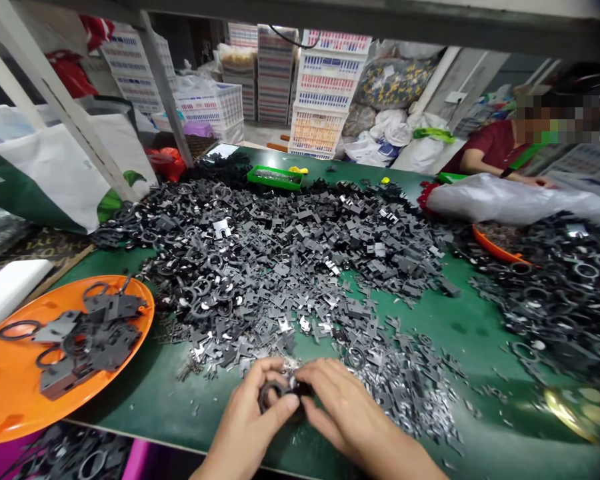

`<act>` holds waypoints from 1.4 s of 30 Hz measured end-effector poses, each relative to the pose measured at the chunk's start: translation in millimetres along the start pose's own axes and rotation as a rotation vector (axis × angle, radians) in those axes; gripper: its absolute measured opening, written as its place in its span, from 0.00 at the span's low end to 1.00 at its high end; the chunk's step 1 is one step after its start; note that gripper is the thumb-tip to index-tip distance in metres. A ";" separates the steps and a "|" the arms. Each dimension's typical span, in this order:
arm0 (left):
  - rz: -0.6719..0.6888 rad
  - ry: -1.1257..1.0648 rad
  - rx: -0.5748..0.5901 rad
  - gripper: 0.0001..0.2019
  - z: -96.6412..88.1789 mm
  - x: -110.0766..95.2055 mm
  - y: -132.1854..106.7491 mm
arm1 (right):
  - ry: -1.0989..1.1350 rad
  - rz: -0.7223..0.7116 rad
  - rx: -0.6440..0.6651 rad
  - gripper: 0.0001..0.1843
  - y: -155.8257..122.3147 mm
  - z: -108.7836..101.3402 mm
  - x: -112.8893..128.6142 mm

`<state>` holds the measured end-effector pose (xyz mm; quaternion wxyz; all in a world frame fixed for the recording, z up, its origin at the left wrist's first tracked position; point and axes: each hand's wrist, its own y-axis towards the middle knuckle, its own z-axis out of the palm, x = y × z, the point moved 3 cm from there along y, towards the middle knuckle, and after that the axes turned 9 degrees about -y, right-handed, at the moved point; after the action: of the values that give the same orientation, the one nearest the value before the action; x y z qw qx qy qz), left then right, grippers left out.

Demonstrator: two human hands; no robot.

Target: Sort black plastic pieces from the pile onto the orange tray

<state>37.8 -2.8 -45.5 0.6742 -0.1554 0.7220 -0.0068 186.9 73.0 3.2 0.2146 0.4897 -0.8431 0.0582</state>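
Over the near edge of the green table, my left hand [253, 413] is closed on a black ring-shaped plastic part [269, 395], its thumb lying across the front. Close against it, my right hand [340, 407] has its fingers bent around the other side of the same dark piece; what its fingertips grip is mostly hidden. Just beyond both hands spreads a large heap of small black and grey plastic parts [280, 260], rings and notched clips among them. Small shiny metal bits [420, 407] lie scattered to the right of my right hand.
An orange tray [10, 373] with several assembled black pieces stands at the left. Below it is a purple bin [135, 460] of black parts. A green tray [275, 179] sits behind the heap. At the right, a co-worker [495, 147] sits by another pile. A beam crosses overhead.
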 end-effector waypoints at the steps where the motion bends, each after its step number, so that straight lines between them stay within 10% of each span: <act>1: 0.059 0.085 -0.057 0.25 -1.3 2.4 -3.1 | 0.045 0.045 -0.019 0.13 0.2 -0.7 -5.2; 9: 0.285 0.583 -0.084 0.15 -1.8 15.1 -8.4 | 0.091 0.045 0.114 0.09 11.2 7.6 -6.9; 29: 0.196 0.540 0.037 0.17 -7.6 1.4 0.2 | -0.149 -0.134 0.356 0.07 36.0 -3.1 4.6; 36: 0.107 0.483 0.037 0.10 -4.1 -10.7 2.6 | 0.227 0.010 0.286 0.20 39.8 -13.5 4.9; 42: 0.082 0.477 0.061 0.11 -4.4 -12.8 4.9 | 0.500 0.003 0.380 0.01 51.9 -6.5 4.5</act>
<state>33.0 3.9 -33.8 0.4889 -0.0996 0.8658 -0.0380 142.8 98.0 16.8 0.3195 0.4903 -0.7390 0.3337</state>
